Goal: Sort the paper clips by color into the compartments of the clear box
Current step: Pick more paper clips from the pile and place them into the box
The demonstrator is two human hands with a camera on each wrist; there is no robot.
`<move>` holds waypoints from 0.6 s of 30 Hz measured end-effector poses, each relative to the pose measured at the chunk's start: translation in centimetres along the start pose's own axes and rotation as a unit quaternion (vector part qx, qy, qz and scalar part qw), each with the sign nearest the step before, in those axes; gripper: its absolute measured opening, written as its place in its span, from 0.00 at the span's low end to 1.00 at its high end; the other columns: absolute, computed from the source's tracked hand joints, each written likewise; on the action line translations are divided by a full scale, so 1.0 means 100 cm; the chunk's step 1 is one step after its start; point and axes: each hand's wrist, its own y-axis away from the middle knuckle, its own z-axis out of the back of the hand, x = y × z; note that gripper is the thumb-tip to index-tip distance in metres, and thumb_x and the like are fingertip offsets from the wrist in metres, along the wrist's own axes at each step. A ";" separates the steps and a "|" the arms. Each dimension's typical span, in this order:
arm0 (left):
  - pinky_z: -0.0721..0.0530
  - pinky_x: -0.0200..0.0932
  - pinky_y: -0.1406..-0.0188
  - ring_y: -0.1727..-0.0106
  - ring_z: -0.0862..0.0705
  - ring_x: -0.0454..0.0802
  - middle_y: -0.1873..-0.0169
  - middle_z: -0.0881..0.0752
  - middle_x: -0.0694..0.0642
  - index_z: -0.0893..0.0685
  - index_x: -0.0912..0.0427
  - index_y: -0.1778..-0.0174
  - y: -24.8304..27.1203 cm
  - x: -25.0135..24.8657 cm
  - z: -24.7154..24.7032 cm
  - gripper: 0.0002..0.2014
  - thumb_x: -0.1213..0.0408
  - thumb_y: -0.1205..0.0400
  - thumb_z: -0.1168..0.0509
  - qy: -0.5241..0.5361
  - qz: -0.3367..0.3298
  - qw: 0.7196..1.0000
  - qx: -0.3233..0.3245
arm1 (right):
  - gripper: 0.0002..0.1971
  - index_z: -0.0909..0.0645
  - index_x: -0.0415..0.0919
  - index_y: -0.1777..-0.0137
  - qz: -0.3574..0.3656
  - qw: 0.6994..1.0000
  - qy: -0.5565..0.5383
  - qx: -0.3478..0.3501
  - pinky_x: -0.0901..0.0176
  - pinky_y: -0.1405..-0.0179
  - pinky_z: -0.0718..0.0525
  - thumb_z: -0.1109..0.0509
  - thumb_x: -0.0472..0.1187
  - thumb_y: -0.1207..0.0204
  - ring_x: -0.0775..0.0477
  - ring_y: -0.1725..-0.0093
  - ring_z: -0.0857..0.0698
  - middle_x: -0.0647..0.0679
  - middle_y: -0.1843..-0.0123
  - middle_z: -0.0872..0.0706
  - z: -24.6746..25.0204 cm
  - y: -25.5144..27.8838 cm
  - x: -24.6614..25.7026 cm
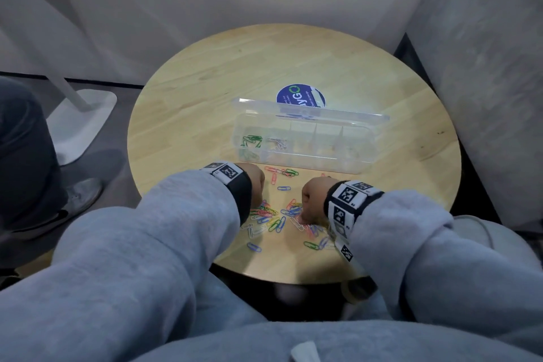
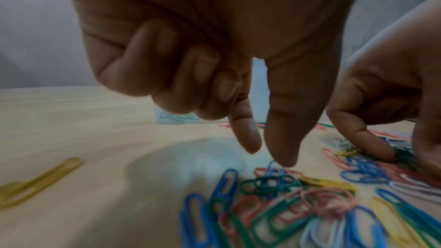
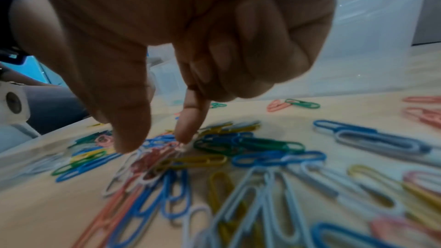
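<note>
A clear box point(image 1: 323, 141) with its lid point(image 1: 308, 110) raised stands mid-table. Green clips point(image 1: 251, 141) lie in its leftmost compartment and white clips point(image 1: 277, 142) in the one beside it. Loose clips of several colours point(image 1: 276, 217) are scattered in front of the box. My left hand point(image 1: 255, 182) hovers over them, thumb and index pointing down a little apart point(image 2: 269, 156), and the thumb tip touches a blue clip point(image 2: 274, 169). My right hand point(image 1: 311, 200) points thumb and index down too point(image 3: 156, 143), with the index tip on a white clip point(image 3: 182, 148). Neither hand holds a clip.
The round wooden table point(image 1: 235, 73) carries a blue sticker point(image 1: 301, 97) behind the box. A lone yellow clip point(image 2: 35, 182) lies left of the pile. Another person's leg point(image 1: 23, 141) and shoe point(image 1: 85, 191) are at the left, beside a white stand base point(image 1: 82, 123). Walls close in behind and on the right.
</note>
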 end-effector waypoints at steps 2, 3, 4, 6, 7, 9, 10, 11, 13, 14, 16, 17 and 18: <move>0.19 0.42 0.57 0.52 0.15 0.54 0.53 0.11 0.55 0.18 0.52 0.61 0.000 0.000 -0.003 0.04 0.61 0.29 0.29 -0.004 0.009 1.000 0.003 | 0.14 0.15 0.39 0.60 -0.011 1.000 0.018 -0.016 0.60 0.63 0.21 0.28 0.51 0.33 0.45 0.65 0.20 0.48 0.65 0.20 -0.004 -0.002 0.003; 0.19 0.42 0.58 0.54 0.16 0.54 0.55 0.12 0.54 0.17 0.52 0.59 -0.001 0.000 -0.005 0.06 0.60 0.29 0.29 -0.003 0.009 1.000 0.007 | 0.11 0.19 0.41 0.65 -0.018 0.999 0.022 -0.020 0.61 0.65 0.23 0.29 0.49 0.32 0.44 0.66 0.23 0.48 0.67 0.22 -0.004 -0.003 0.005; 0.21 0.41 0.59 0.56 0.17 0.53 0.57 0.13 0.53 0.18 0.53 0.59 -0.002 0.001 -0.006 0.07 0.59 0.29 0.28 -0.001 0.008 1.000 0.012 | 0.09 0.23 0.43 0.67 -0.024 0.999 0.017 -0.018 0.61 0.66 0.25 0.30 0.46 0.32 0.44 0.67 0.25 0.48 0.68 0.25 -0.005 -0.003 0.006; 0.24 0.39 0.60 0.58 0.20 0.52 0.59 0.16 0.52 0.20 0.52 0.61 -0.005 0.003 -0.009 0.08 0.59 0.29 0.27 0.006 0.003 1.000 0.017 | 0.06 0.25 0.45 0.67 -0.018 1.000 -0.005 -0.007 0.61 0.65 0.26 0.32 0.43 0.32 0.45 0.66 0.26 0.47 0.67 0.25 -0.004 -0.004 0.007; 0.25 0.39 0.60 0.58 0.21 0.51 0.60 0.17 0.51 0.21 0.52 0.64 -0.006 0.003 -0.010 0.08 0.59 0.29 0.26 0.009 -0.001 1.000 0.016 | 0.04 0.23 0.45 0.65 -0.012 1.000 -0.025 0.000 0.61 0.64 0.24 0.33 0.43 0.32 0.45 0.65 0.25 0.47 0.65 0.23 -0.002 -0.003 0.006; 0.26 0.37 0.63 0.57 0.21 0.50 0.61 0.18 0.49 0.24 0.51 0.69 -0.007 0.003 -0.012 0.11 0.61 0.28 0.27 0.017 -0.011 1.000 0.006 | 0.02 0.21 0.45 0.63 -0.007 0.993 -0.116 0.002 0.58 0.61 0.20 0.31 0.41 0.32 0.46 0.64 0.24 0.46 0.64 0.21 0.002 0.001 0.002; 0.27 0.37 0.66 0.57 0.22 0.49 0.64 0.19 0.48 0.25 0.50 0.70 -0.008 0.003 -0.013 0.12 0.61 0.27 0.28 0.022 -0.015 1.000 -0.001 | 0.03 0.20 0.44 0.64 -0.009 0.982 -0.186 -0.001 0.57 0.61 0.19 0.28 0.40 0.32 0.46 0.64 0.23 0.46 0.66 0.20 0.005 0.004 -0.001; 0.29 0.36 0.70 0.57 0.22 0.49 0.66 0.20 0.46 0.25 0.50 0.71 -0.009 0.003 -0.014 0.12 0.61 0.27 0.29 0.029 -0.018 0.999 -0.011 | 0.05 0.20 0.44 0.67 -0.012 0.966 -0.258 -0.005 0.58 0.63 0.19 0.27 0.38 0.32 0.46 0.66 0.23 0.47 0.69 0.20 0.007 0.005 -0.004; 0.32 0.35 0.74 0.58 0.22 0.49 0.69 0.23 0.44 0.26 0.49 0.70 -0.009 0.002 -0.015 0.11 0.59 0.27 0.29 0.039 -0.020 0.999 -0.029 | 0.11 0.25 0.43 0.71 -0.006 0.921 -0.388 0.005 0.63 0.75 0.27 0.28 0.34 0.30 0.49 0.74 0.27 0.46 0.71 0.22 0.009 0.008 -0.011; 0.32 0.35 0.74 0.58 0.22 0.49 0.70 0.23 0.44 0.26 0.50 0.70 -0.009 0.001 -0.016 0.12 0.58 0.27 0.29 0.038 -0.023 0.998 -0.036 | 0.13 0.27 0.42 0.72 0.001 0.889 -0.458 0.014 0.64 0.79 0.31 0.30 0.32 0.28 0.49 0.77 0.30 0.42 0.70 0.22 0.009 0.007 -0.014; 0.33 0.36 0.75 0.59 0.22 0.49 0.70 0.23 0.45 0.27 0.50 0.70 -0.010 0.000 -0.017 0.13 0.57 0.27 0.29 0.029 -0.033 0.998 -0.038 | 0.16 0.31 0.39 0.72 0.003 0.828 -0.560 0.016 0.66 0.86 0.32 0.33 0.25 0.26 0.48 0.79 0.29 0.37 0.70 0.22 0.008 0.004 -0.020; 0.33 0.36 0.75 0.58 0.22 0.50 0.69 0.23 0.45 0.27 0.50 0.70 -0.010 -0.001 -0.018 0.13 0.58 0.27 0.29 0.023 -0.038 0.998 -0.035 | 0.17 0.32 0.39 0.72 0.001 0.811 -0.585 0.015 0.67 0.88 0.30 0.34 0.24 0.26 0.47 0.77 0.28 0.38 0.71 0.23 0.007 0.002 -0.023; 0.33 0.36 0.74 0.58 0.22 0.50 0.68 0.22 0.46 0.27 0.50 0.70 -0.010 -0.003 -0.018 0.12 0.59 0.26 0.29 0.019 -0.043 0.998 -0.032 | 0.18 0.33 0.39 0.72 0.000 0.801 -0.598 0.016 0.68 0.88 0.28 0.35 0.23 0.26 0.46 0.75 0.27 0.38 0.71 0.23 0.007 0.002 -0.024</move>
